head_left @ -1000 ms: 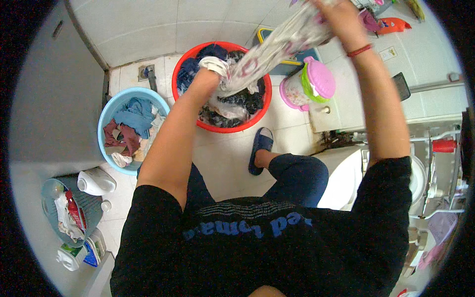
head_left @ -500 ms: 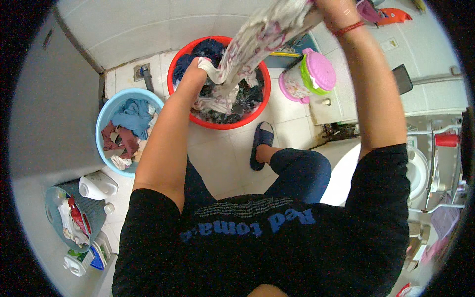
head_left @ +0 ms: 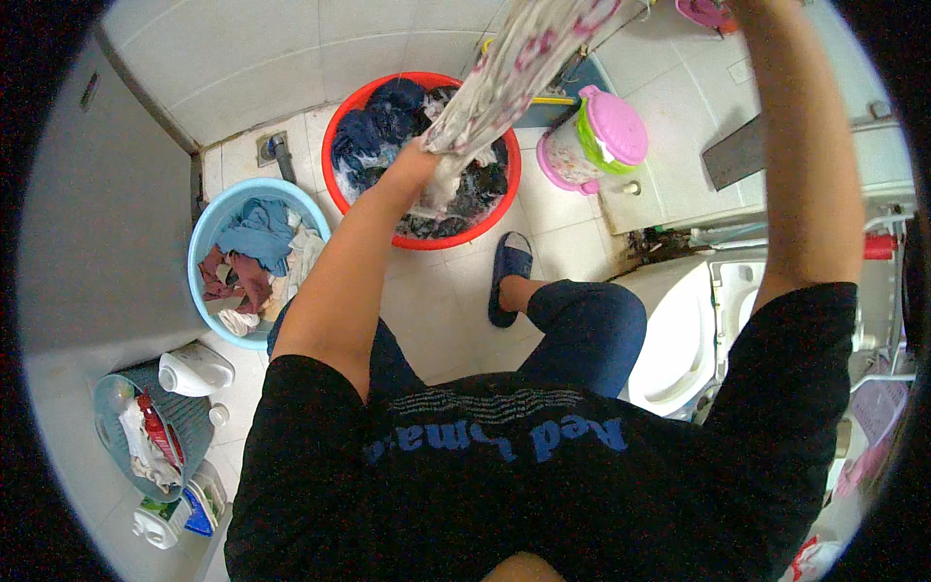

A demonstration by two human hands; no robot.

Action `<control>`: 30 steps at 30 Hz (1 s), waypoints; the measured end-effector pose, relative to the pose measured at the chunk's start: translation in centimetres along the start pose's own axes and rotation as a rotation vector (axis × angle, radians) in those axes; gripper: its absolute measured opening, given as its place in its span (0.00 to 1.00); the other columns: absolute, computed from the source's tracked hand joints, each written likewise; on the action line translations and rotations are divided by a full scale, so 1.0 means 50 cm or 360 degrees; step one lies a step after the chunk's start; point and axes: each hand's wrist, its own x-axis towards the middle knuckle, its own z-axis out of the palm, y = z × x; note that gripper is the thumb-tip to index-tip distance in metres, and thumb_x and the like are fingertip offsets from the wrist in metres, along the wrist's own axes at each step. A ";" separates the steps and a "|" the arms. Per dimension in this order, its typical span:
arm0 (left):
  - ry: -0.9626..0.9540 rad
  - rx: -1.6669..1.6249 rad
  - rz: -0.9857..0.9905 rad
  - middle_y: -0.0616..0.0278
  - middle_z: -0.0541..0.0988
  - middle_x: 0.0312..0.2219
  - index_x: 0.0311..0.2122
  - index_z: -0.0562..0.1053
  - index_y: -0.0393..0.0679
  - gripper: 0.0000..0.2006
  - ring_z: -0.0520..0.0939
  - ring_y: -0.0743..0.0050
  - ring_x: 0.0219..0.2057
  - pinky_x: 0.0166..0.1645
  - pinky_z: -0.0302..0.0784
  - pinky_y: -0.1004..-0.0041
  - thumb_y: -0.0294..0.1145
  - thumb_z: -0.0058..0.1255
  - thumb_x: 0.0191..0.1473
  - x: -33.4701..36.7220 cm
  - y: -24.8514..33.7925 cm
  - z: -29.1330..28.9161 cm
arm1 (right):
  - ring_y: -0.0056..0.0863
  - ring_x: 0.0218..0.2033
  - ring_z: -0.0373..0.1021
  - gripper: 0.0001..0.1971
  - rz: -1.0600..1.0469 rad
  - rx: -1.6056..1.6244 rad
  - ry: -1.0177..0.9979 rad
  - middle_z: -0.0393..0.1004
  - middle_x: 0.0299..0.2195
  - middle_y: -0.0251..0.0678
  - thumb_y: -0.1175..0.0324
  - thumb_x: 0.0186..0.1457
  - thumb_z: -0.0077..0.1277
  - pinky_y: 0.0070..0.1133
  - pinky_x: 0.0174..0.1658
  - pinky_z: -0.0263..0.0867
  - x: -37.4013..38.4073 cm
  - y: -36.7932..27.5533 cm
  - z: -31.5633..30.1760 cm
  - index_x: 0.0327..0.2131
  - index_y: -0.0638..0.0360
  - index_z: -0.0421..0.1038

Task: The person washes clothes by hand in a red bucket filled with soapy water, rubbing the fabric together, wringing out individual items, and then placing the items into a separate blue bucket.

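Observation:
A wet white cloth [head_left: 519, 82] with a pink and purple pattern is stretched from the red basin [head_left: 335, 179] up past the top edge of the view. My left hand [head_left: 419, 167] is closed around its lower part, just over the basin. The cloth's tail hangs down among dark, soaked clothes [head_left: 393, 116] and suds. My right forearm [head_left: 810, 145] reaches high at the right; its hand lies beyond the top edge, so its grip is hidden.
Left of the red basin stands a light-blue basin [head_left: 199, 276] of clothes. A pink-lidded bin [head_left: 616, 131] is to the right, with a toilet [head_left: 674, 349] nearer me. A grey basket [head_left: 194, 412] and a white jug [head_left: 199, 371] stand at lower left. My slippered foot [head_left: 509, 281] is near the red basin.
My right arm has swung farther up and right, taking its hand out of view. The cloth is pulled longer and straighter. My left hand has shifted right and slightly down along it.

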 end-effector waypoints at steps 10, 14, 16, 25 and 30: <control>0.0517 0.1291 0.0134 0.49 0.78 0.39 0.46 0.67 0.43 0.24 0.79 0.53 0.42 0.46 0.72 0.65 0.28 0.57 0.40 -0.036 0.032 -0.038 | 0.42 0.47 0.69 0.24 0.0255 -0.0986 -0.0880 0.72 0.46 0.46 0.62 0.46 0.58 0.30 0.53 0.64 -0.387 0.530 0.159 0.49 0.56 0.67; 0.0202 0.1017 0.0336 0.51 0.77 0.42 0.48 0.67 0.44 0.24 0.77 0.56 0.45 0.51 0.70 0.66 0.24 0.54 0.41 -0.038 0.025 -0.030 | 0.42 0.58 0.58 0.47 0.0259 -0.0045 -0.1051 0.58 0.58 0.48 0.73 0.35 0.64 0.27 0.60 0.54 -0.471 0.505 0.276 0.61 0.51 0.50; 0.0091 0.0885 0.0361 0.53 0.75 0.44 0.49 0.67 0.44 0.24 0.76 0.57 0.47 0.54 0.68 0.68 0.22 0.52 0.42 -0.036 0.007 -0.040 | 0.39 0.50 0.67 0.32 0.0373 -0.0114 -0.1048 0.71 0.46 0.47 0.70 0.35 0.64 0.28 0.53 0.62 -0.462 0.529 0.299 0.49 0.56 0.65; -0.0034 0.2049 -0.0379 0.50 0.45 0.65 0.66 0.46 0.63 0.37 0.50 0.35 0.63 0.63 0.54 0.54 0.41 0.49 0.54 -0.014 -0.246 -0.115 | 0.52 0.62 0.46 0.26 0.0345 -0.1417 -0.1385 0.53 0.60 0.40 0.58 0.39 0.62 0.43 0.57 0.56 -0.601 0.835 0.255 0.45 0.49 0.71; -0.0251 0.2376 -0.0638 0.54 0.32 0.66 0.65 0.41 0.73 0.37 0.34 0.30 0.64 0.61 0.51 0.39 0.55 0.44 0.55 0.101 -0.376 -0.076 | 0.50 0.66 0.36 0.29 0.0331 -0.1483 -0.2055 0.36 0.67 0.34 0.60 0.51 0.50 0.44 0.63 0.46 -0.709 0.975 0.337 0.59 0.41 0.60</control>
